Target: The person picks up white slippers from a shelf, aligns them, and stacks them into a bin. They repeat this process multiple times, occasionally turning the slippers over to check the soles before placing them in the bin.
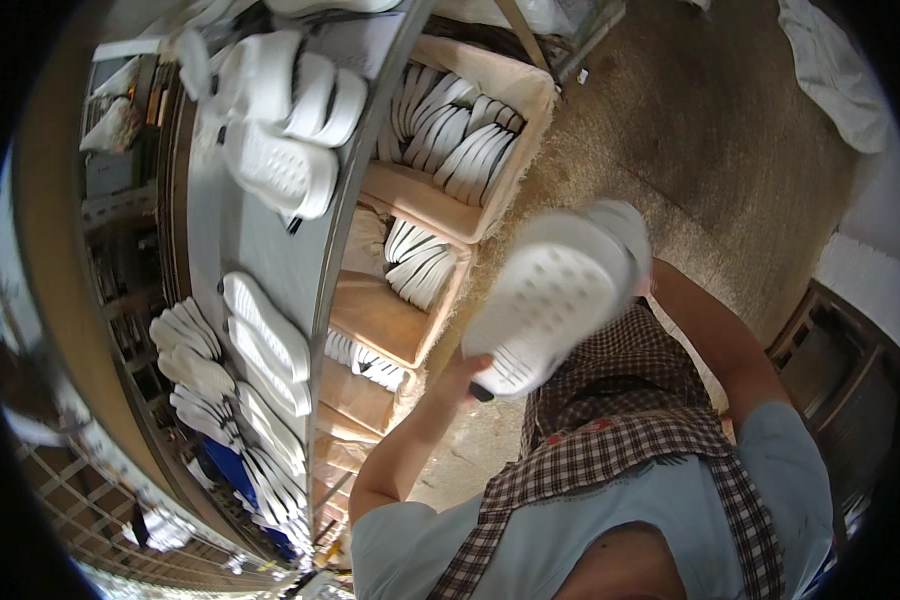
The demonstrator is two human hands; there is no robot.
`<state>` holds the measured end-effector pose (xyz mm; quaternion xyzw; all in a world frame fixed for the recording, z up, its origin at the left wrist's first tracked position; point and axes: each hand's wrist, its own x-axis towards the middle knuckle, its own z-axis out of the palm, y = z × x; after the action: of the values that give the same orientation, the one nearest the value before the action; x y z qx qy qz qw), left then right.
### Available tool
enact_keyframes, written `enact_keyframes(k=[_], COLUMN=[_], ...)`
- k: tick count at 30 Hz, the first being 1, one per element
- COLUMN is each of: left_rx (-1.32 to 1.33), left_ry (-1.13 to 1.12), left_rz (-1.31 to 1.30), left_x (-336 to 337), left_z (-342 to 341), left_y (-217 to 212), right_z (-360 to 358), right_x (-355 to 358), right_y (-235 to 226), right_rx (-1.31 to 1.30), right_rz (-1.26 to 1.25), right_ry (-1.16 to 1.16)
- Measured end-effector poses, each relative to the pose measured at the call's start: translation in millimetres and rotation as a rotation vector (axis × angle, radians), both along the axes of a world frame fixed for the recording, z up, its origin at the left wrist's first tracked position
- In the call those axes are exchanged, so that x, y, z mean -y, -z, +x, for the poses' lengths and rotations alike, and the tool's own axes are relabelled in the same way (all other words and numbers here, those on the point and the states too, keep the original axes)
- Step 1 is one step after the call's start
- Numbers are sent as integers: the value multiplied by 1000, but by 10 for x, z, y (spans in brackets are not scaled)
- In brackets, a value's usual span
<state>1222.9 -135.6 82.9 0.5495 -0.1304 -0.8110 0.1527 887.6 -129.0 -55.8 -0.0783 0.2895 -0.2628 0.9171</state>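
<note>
A white foam clog (545, 300), blurred by motion, is held up in front of my checked apron. Rows of round dimples mark its wide part, and thin grooves mark the narrow lower end. My left hand (463, 378) grips that lower end, with the thumb on the near face. A small black piece (482, 393) shows beside the thumb; its kind I cannot make out. Around the clog's right edge only a sliver of my right hand (645, 284) appears, its fingers hidden behind. Another blurred white part (622, 232) sits at the upper right; whether it is a second clog I cannot tell.
On my left runs a metal-edged grey table (270, 245) with white clogs (280, 170), straps and flat white soles (267, 325). Beside it stand cloth-lined bins (440, 215) packed with white straps (440, 130). A dark wooden frame (830, 370) is at the right, above brown floor (670, 120).
</note>
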Motion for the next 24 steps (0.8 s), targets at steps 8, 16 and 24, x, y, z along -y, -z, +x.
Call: enact_keyframes(k=[8,16,24], left_rx=[567,1328,1157], left_ry=[55,735,900], left_rz=[-609,-1343,-1629], left_x=[2033,4270,3857], left_z=[258,318,42], left_y=[1354,3730,4740], right_z=[-268,133,552], right_x=[-1014,-2202,-2240], right_y=[1252,2291,2744], right_rx=[-723,-1014,-861], right_rz=[485,821,886], right_ry=[369,238,297])
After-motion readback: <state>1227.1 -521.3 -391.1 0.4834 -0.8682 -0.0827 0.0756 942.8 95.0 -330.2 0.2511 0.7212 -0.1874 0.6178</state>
